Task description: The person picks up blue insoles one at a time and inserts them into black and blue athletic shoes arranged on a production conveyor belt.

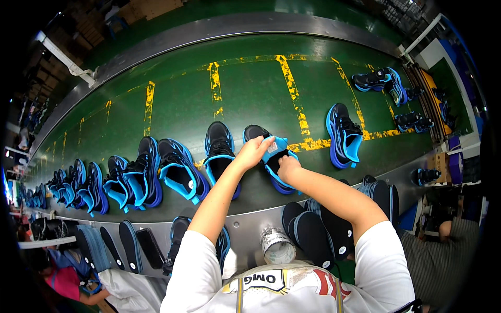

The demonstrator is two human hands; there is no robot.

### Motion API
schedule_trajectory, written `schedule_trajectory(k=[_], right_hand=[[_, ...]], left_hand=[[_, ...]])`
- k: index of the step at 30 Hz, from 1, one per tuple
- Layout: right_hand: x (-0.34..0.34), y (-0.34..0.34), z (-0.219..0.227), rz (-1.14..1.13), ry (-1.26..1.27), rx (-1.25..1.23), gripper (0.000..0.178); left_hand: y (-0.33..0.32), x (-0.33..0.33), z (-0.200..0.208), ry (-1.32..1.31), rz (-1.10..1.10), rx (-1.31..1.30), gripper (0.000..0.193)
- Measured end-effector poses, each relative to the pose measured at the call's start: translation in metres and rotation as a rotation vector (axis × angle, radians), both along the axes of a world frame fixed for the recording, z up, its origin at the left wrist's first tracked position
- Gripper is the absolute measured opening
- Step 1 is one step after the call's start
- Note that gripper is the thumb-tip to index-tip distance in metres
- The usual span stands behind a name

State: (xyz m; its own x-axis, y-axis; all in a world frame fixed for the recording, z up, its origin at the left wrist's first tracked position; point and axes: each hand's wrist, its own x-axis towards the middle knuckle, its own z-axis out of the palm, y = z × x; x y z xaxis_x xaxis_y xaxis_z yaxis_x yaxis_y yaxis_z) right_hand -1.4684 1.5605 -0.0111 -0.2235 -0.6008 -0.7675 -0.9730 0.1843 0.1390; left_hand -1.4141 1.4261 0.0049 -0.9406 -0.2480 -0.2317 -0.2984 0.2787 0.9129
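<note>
A black and blue sneaker [283,182] stands on the green conveyor belt in front of me, its toe pointing away. My left hand [254,152] pinches the shoe's blue-lined tongue [275,146], pulling it up and open; a pale label shows on the lining. My right hand [288,169] is closed and reaches down into the shoe's opening, where its fingertips are hidden. Whatever they hold, if anything, cannot be made out. Just left of my left wrist is another sneaker [218,140], and a further sneaker [344,136] stands apart to the right.
Several like sneakers [177,161] line the belt leftward. Stacks of dark insoles [308,229] lie on the metal ledge [245,221] nearest me, beside a roll of clear tape [278,245]. A phone [150,248] and more insoles [130,245] lie left. Another person [68,281] sits lower left.
</note>
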Motion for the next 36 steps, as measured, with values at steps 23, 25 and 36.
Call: schedule_trajectory(k=[23, 25, 36], right_hand=[[0.057, 0.134, 0.035, -0.573, -0.257, -0.98, 0.025], [0.067, 0.143, 0.032, -0.63, -0.389, -0.925, 0.026], [0.052, 0.089, 0.031, -0.658, -0.489, -1.187, 0.017]], left_hand=[[0.03, 0.032, 0.007, 0.395, -0.089, -0.767, 0.022], [0.041, 0.051, 0.016, 0.48, -0.079, -0.807, 0.022], [0.007, 0.027, 0.015, 0.209, 0.096, -0.768, 0.036]])
